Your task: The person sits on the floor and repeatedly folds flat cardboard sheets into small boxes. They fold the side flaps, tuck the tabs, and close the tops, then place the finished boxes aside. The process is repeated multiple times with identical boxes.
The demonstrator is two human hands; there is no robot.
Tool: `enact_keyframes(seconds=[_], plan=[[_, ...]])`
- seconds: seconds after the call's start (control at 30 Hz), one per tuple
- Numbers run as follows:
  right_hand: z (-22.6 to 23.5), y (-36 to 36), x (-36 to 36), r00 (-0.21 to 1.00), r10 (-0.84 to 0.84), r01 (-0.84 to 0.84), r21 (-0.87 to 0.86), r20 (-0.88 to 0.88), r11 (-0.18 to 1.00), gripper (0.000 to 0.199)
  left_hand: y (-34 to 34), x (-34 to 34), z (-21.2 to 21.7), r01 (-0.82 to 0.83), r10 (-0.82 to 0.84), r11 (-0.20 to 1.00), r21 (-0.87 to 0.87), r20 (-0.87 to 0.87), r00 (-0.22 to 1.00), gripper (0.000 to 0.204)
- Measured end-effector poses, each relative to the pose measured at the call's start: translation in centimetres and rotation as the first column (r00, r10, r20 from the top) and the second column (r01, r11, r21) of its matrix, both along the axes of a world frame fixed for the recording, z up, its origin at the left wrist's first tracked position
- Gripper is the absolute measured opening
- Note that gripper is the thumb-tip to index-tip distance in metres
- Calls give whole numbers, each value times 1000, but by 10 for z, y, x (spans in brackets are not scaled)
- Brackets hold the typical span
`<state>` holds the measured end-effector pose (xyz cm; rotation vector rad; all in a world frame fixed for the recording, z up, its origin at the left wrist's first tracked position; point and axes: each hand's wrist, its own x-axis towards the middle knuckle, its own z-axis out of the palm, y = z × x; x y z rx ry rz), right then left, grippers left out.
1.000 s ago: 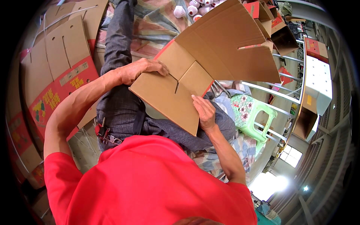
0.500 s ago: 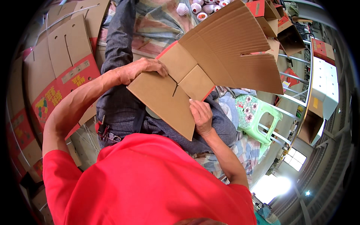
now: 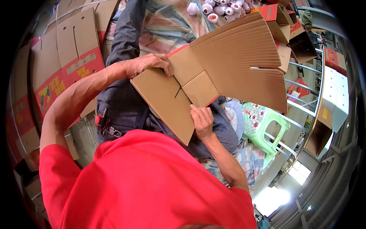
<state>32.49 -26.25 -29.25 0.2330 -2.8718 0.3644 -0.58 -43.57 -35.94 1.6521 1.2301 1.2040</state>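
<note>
A flat brown corrugated carton (image 3: 236, 65) with red-edged flaps lies across my lap, half unfolded. My left hand (image 3: 146, 63) grips its upper left flap edge with the fingers curled over the cardboard. My right hand (image 3: 202, 122) presses up against the underside near the lower flaps, fingers together on the board. My red shirt fills the lower part of the view and my grey trousers (image 3: 126, 99) show under the carton.
Flattened red and brown cartons (image 3: 65, 57) lean in a stack at the left. Fruit in white foam nets (image 3: 219, 9) lies at the top. A green plastic stool (image 3: 267, 128) stands at the right, with open boxes (image 3: 297, 42) and metal racks beyond.
The carton has swung slightly, its large panel tilting further right. My right hand slid a little left along the lower flap. My left hand kept its hold.
</note>
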Motion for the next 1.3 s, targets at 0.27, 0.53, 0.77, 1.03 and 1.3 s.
enact_keyframes(seconds=[0.27, 0.53, 0.77, 1.03, 1.3], plan=[[-26, 11, 25, 967, -242, 237, 64, 82, 969, 22, 10, 16, 19, -81, 96, 995, 63, -282, 955, 48], [-35, 17, 33, 956, -290, 292, -114, 33, 950, 21, -35, 25, 102, -19, 119, 968, -249, 394, 911, 31], [-31, 21, 27, 955, -287, 294, -100, 75, 951, 26, -17, 51, 91, -218, 226, 974, 61, -287, 931, 41], [0, 32, 35, 856, -309, 439, -265, 415, 859, 33, 10, 44, 56, -213, 217, 976, 47, -285, 933, 43], [15, -7, 16, 772, -517, 622, -605, 369, 497, 59, 29, 53, 33, -366, 382, 924, 109, -263, 886, 43]])
